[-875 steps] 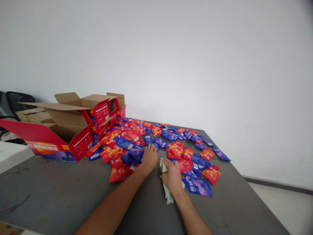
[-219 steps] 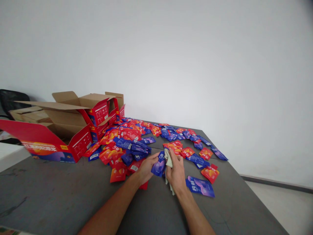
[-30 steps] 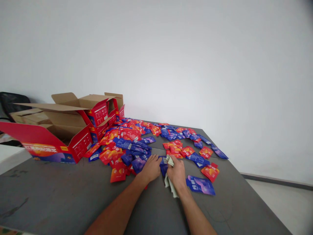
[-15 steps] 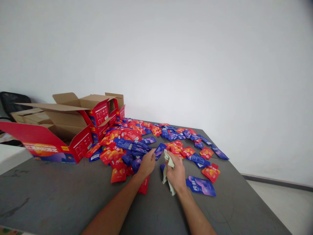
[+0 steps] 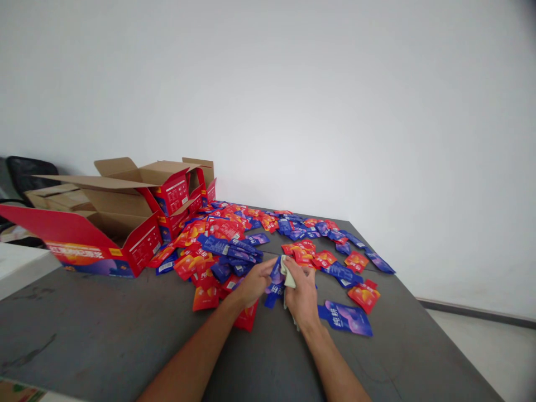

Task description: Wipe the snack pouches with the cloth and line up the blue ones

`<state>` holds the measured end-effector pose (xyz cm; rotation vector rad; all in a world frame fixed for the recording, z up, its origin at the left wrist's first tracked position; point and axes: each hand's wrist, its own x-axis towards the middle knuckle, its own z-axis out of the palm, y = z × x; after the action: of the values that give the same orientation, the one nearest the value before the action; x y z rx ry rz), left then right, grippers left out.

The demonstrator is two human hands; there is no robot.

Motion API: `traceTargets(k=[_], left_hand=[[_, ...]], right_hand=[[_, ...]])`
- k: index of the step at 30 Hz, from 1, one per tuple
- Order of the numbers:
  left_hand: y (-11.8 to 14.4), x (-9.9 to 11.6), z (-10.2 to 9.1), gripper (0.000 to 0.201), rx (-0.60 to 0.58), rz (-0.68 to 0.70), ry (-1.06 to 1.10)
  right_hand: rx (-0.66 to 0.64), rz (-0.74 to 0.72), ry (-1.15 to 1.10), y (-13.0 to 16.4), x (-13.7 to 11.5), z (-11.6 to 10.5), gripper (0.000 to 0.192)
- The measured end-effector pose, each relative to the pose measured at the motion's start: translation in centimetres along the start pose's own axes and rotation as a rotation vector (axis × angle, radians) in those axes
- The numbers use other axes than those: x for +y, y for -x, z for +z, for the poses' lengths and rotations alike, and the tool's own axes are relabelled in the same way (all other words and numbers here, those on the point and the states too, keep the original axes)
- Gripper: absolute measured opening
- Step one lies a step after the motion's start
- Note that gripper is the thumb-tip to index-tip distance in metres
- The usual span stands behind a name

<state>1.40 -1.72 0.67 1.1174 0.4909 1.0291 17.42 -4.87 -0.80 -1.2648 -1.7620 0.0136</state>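
Note:
My left hand [image 5: 255,282] is closed on the edge of a blue pouch [image 5: 274,287] with a narrow neck pointing down toward the table. My right hand [image 5: 302,293] grips a pale, whitish cloth [image 5: 288,272] and presses it against the same pouch, just over the table. Part of the pouch is hidden behind the cloth and fingers. Red pouches [image 5: 205,298] with orange prints lie to the left of my left hand. A single blue pouch [image 5: 348,319] lies flat to the right of my right wrist.
Many red and blue pouches [image 5: 226,229] spread across the dark grey table [image 5: 104,329]. Open red cartons [image 5: 142,245] with brown insides stand at the left. Behind them is a black chair [image 5: 31,170]. A white wall [image 5: 293,111] borders the table's far side.
My hands have come closer together. The blue pouch now stands between them with its neck downward, and the cloth has moved onto it. The view has shifted slightly.

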Motion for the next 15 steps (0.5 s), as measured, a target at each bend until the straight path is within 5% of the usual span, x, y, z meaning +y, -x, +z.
traceTargets(k=[5,15], left_hand=[[-0.1,-0.3,0.3,0.069,0.008,0.019,0.026],[-0.9,-0.1,-1.3,0.078,0.261,0.077,0.262]], right_hand=[[-0.047,-0.054,0.051,0.0,-0.3,-0.1,0.069],[-0.22,-0.147,-0.029,0.4,-1.9,0.5,0.079]])
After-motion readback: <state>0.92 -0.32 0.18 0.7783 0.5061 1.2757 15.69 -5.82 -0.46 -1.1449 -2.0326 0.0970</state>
